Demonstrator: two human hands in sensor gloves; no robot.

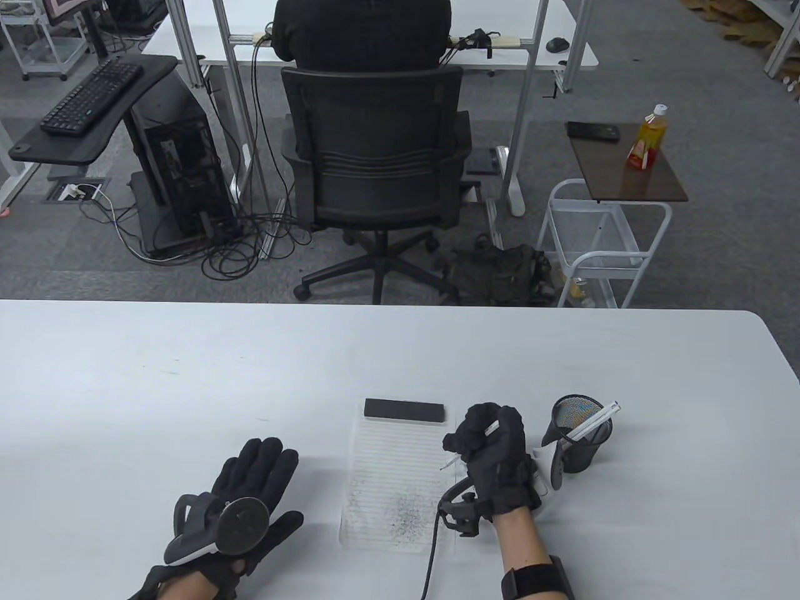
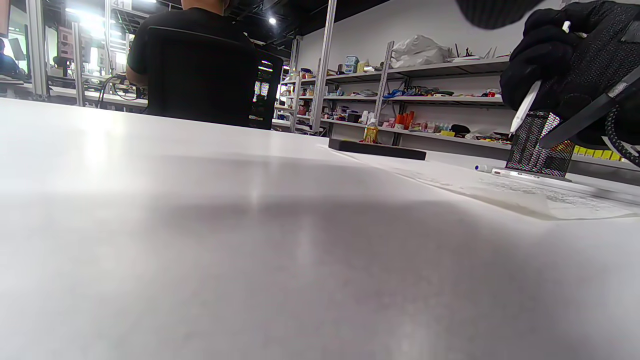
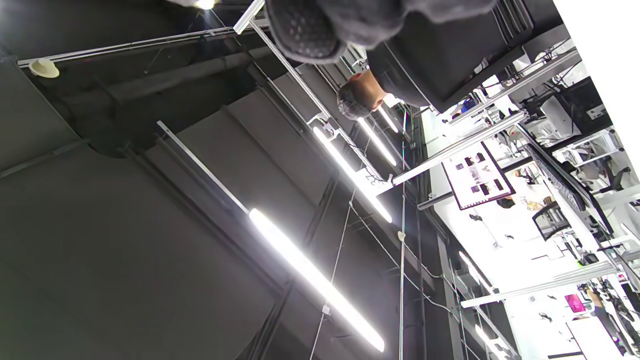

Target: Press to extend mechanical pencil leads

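My right hand [image 1: 494,447] grips a white mechanical pencil [image 1: 472,445], tip pointing down-left just above a lined paper sheet [image 1: 400,481] with a patch of grey lead marks. The thumb sits near the pencil's upper end. In the left wrist view the same hand [image 2: 555,65] holds the pencil [image 2: 525,107] in front of the mesh cup. My left hand [image 1: 250,494] lies flat, palm down, fingers spread on the table left of the paper, holding nothing. The right wrist view points at the ceiling; only a gloved fingertip [image 3: 305,30] shows.
A black mesh pen cup [image 1: 578,434] with white pencils [image 1: 594,422] stands right of my right hand. A black rectangular block [image 1: 404,410] lies at the paper's far edge. The white table's [image 1: 156,387] far edge runs across the middle; an office chair [image 1: 375,156] stands beyond.
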